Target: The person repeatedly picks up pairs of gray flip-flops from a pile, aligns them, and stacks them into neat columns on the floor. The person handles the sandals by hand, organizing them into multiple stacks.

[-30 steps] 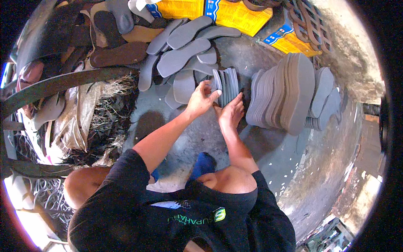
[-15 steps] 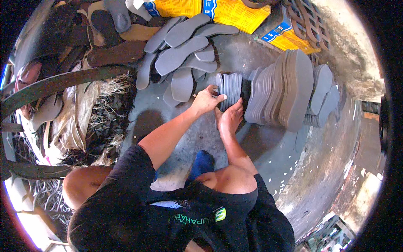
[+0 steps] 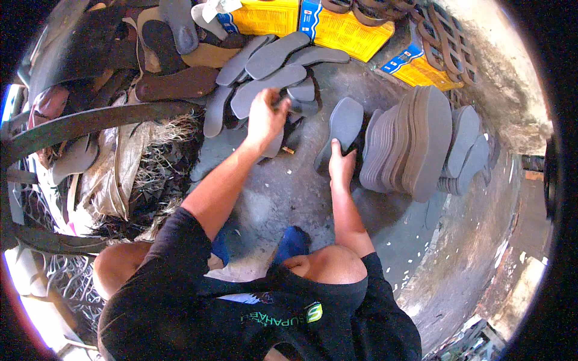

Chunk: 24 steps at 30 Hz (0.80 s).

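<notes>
My right hand point(image 3: 342, 167) grips a grey shoe sole point(image 3: 346, 117) by its near end, thumb on top. The sole leans beside a big upright row of like soles point(image 3: 409, 144). How many lie beneath the gripped sole is hidden. My left hand point(image 3: 267, 120) is over the near side of a loose heap of grey soles point(image 3: 268, 82). Its fingers are apart and slightly blurred, and I see nothing held in them.
Yellow and blue boxes point(image 3: 346, 31) line the far side, with brown strap-like pieces point(image 3: 442, 45) at the far right. More grey soles point(image 3: 466, 144) stand right of the row. A dark curved band point(image 3: 96, 123) arches over fibrous scraps point(image 3: 162, 159) at the left.
Both hands were around a small stack of soles on edge. My left hand has let go and moved left to the heap; the sole in my right hand now shows its flat face.
</notes>
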Available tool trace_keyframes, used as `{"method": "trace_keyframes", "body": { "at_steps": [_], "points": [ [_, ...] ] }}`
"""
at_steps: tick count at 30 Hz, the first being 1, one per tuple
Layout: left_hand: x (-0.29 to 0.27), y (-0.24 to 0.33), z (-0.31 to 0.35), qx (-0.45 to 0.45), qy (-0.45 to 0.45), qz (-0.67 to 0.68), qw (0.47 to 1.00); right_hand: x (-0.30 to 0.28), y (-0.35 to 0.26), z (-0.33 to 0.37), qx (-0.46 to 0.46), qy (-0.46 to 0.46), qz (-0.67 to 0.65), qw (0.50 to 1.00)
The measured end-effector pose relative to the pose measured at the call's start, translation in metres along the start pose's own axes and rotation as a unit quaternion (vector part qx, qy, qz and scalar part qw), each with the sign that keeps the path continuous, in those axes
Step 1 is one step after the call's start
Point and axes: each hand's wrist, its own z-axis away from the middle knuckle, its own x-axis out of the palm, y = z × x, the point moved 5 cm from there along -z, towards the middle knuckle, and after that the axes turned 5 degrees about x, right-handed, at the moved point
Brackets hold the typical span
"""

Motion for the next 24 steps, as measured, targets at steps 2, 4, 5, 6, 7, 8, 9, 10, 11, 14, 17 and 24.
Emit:
{"method": "trace_keyframes", "body": {
  "at_steps": [2, 4, 5, 6, 7, 8, 9, 10, 11, 14, 17, 24],
  "points": [
    [-0.014, -0.008, -0.034, 0.043, 0.037, -0.11, 0.992, -0.018, -0.035, 0.031, -0.161, 0.087, 0.006, 0.983],
    [-0.02, -0.021, -0.07, 0.051, 0.033, -0.16, 0.985, -0.04, -0.073, 0.061, -0.308, 0.097, -0.034, 0.946],
    [-0.023, -0.034, -0.086, 0.07, 0.035, -0.199, 0.977, -0.036, -0.088, 0.069, -0.398, 0.086, -0.07, 0.911],
    [-0.027, -0.044, -0.098, 0.092, 0.035, -0.233, 0.968, -0.026, -0.101, 0.071, -0.384, 0.022, -0.082, 0.919],
    [-0.027, -0.045, -0.106, 0.117, 0.03, -0.263, 0.957, -0.018, -0.111, 0.07, -0.365, -0.036, -0.092, 0.926],
    [-0.026, -0.055, -0.113, 0.074, -0.036, -0.258, 0.963, -0.002, -0.116, 0.062, -0.392, -0.02, -0.09, 0.915],
    [-0.024, -0.057, -0.12, 0.031, -0.104, -0.249, 0.962, 0.005, -0.122, 0.053, -0.373, -0.04, -0.09, 0.922],
    [-0.023, -0.06, -0.124, -0.013, -0.169, -0.24, 0.956, 0.013, -0.129, 0.047, -0.355, -0.062, -0.092, 0.928],
    [-0.027, -0.058, -0.122, -0.011, -0.167, -0.249, 0.954, 0.021, -0.136, 0.042, -0.337, -0.086, -0.095, 0.933],
    [-0.02, -0.037, -0.093, -0.011, -0.206, -0.27, 0.94, 0.047, -0.145, 0.01, -0.344, -0.071, -0.091, 0.932],
    [-0.029, -0.035, -0.059, 0.004, -0.212, -0.273, 0.938, 0.08, -0.169, -0.03, -0.37, -0.017, -0.005, 0.929],
    [-0.054, -0.028, -0.046, -0.046, -0.224, -0.257, 0.939, 0.128, -0.21, -0.13, -0.056, -0.062, -0.196, 0.977]
  ]
}}
